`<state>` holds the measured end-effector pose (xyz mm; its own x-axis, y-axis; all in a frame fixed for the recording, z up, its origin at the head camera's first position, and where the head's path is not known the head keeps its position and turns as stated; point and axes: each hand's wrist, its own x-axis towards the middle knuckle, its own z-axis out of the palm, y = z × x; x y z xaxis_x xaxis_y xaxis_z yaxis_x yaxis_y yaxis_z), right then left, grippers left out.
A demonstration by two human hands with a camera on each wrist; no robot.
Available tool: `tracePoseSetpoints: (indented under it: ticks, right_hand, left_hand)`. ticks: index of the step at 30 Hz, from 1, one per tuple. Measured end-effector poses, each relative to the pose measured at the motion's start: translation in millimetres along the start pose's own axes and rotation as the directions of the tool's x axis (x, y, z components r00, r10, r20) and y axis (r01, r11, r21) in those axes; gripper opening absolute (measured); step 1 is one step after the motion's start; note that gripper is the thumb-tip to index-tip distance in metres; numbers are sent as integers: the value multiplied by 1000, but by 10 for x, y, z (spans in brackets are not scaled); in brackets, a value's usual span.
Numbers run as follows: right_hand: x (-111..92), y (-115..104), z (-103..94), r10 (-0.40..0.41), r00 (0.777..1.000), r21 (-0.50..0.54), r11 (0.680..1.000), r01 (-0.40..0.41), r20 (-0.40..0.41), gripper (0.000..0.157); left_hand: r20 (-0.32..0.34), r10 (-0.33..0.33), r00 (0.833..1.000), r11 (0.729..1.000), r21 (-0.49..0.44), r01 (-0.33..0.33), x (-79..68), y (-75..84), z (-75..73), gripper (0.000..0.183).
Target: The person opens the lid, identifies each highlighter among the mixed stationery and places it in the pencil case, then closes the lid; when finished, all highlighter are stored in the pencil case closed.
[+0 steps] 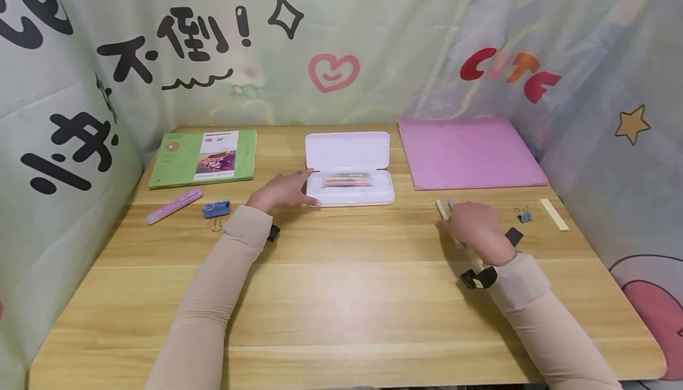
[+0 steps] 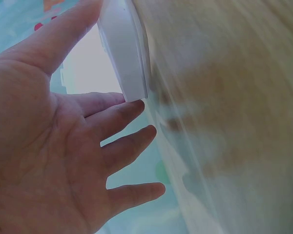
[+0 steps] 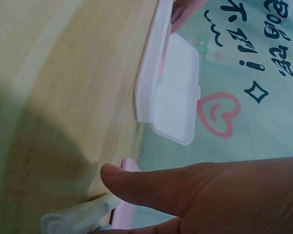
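My left hand (image 1: 288,191) is at the left end of an open white pencil case (image 1: 384,194), its thumb at the front corner and index finger at the back. In the left wrist view the thumb and fingers (image 2: 119,119) span the case's end, with the other fingers spread. Several thin pens (image 1: 347,180) lie in the case. My right hand (image 1: 472,227) bends down over a pale pen (image 1: 441,209) and a blue-tipped one beside it. In the right wrist view a translucent, whitish barrel (image 3: 71,219) lies below the thumb; the other fingers are mostly hidden.
A green book (image 1: 178,165), a purple pen-shaped case (image 1: 173,206) and a blue binder clip (image 1: 216,209) lie on the left. A pink folder (image 1: 469,153) is at the back right. Nearer the right edge are a small blue clip (image 1: 524,216) and a cream strip (image 1: 555,215).
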<state>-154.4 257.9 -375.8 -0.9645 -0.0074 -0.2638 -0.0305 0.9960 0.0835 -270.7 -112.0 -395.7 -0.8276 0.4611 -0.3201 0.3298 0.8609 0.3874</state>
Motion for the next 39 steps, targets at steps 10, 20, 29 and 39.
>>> tracePoseSetpoints:
  ticks: [10, 20, 29, 39]
  right_hand:
    - [13, 28, 40, -10, 999, 23, 1000, 9, 31, 42]
    - [62, -33, 2, -87, 996, 63, 994, 88, -20, 35]
    - [202, -246, -116, -198, 943, 38, 976, 216, -265, 28]
    - [557, -576, -219, -344, 866, -1, 929, 369, -363, 19]
  left_hand:
    - [-14, 17, 1000, 1000, 0, -17, 8, -31, 19, 92]
    - [-7, 21, 1000, 1000, 3, -21, -3, -21, 4, 92]
    - [-10, 19, 1000, 999, 29, -19, -1, -16, 12, 93]
    - [-23, 8, 1000, 999, 48, -7, 27, -32, 34, 91]
